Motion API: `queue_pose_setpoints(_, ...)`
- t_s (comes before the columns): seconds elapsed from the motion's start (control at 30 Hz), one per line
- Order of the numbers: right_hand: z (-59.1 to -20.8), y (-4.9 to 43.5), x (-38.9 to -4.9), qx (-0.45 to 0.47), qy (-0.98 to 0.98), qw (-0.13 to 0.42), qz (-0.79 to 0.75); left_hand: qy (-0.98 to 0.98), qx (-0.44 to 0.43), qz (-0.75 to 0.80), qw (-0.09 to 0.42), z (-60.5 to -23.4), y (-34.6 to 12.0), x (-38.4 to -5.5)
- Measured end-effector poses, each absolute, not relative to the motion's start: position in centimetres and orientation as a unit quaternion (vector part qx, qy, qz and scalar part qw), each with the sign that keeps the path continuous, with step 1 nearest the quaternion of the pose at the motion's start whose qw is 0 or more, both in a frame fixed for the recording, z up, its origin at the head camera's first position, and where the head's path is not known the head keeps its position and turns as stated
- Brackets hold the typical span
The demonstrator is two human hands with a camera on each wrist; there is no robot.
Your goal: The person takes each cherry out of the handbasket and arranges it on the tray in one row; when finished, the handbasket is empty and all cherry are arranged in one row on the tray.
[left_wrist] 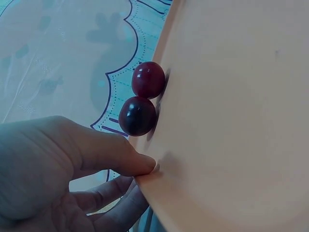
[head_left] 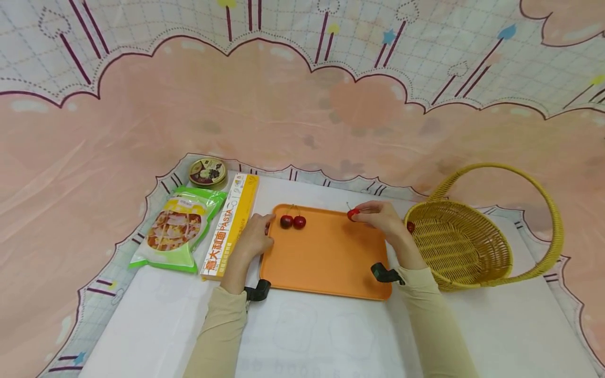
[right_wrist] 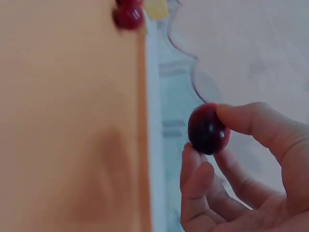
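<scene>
As my left hand [head_left: 255, 237] pinches the orange tray [head_left: 326, 257] near ten o'clock, my right hand [head_left: 378, 216] (well apart!) pinches a red cherry [head_left: 353, 214] towards one; two dark cherries [head_left: 286, 222] sit between ten and eleven.

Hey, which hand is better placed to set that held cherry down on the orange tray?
Probably the right hand: it pinches the cherry near the far edge of the orange tray. The left hand grips the tray's left edge, near two other cherries.
</scene>
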State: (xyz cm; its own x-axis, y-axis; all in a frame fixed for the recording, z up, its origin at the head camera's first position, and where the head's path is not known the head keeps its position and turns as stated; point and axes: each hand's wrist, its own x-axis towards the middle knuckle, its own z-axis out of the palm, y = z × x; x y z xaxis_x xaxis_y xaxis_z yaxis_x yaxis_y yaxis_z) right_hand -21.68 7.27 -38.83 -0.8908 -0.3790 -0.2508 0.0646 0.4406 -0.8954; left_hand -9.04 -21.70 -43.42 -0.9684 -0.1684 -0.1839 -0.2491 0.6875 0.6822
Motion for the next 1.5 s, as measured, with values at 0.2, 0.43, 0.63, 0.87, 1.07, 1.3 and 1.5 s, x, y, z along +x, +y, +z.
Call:
queue_pose_setpoints(0.2,-41.0,2.5,-20.6,-0.077,0.826,0.204,-0.52,0.919,-0.112,0.374,0.054,-43.5,-21.9,-9.0)
queue_pose_setpoints(0.43,-43.1,-0.7,-19.9,-0.074,0.822,0.182,-0.534,0.918,-0.109,0.377,0.052,-43.5,-21.9,-9.0)
queue_pose_setpoints(0.63,-43.7,-1.6,-19.5,-0.073,0.831,0.17,-0.525,0.918,-0.109,0.377,0.051,-43.6,-21.8,-9.1)
queue_pose_setpoints(0.87,-44.1,-1.9,-19.4,-0.09,0.832,0.164,-0.521,0.918,-0.11,0.377,0.049,-43.6,-21.8,-9.1)
queue_pose_setpoints(1.07,-43.7,-1.5,-19.3,-0.088,0.825,0.176,-0.531,0.919,-0.111,0.375,0.05,-43.7,-21.8,-9.1)
queue_pose_setpoints(1.3,-42.4,0.3,-20.0,-0.091,0.819,0.159,-0.543,0.925,-0.092,0.367,0.035,-43.7,-21.8,-9.3)
queue_pose_setpoints(1.5,-39.7,3.4,-21.0,-0.093,0.822,0.159,-0.538,0.922,-0.098,0.372,0.04,-43.6,-21.8,-9.2)
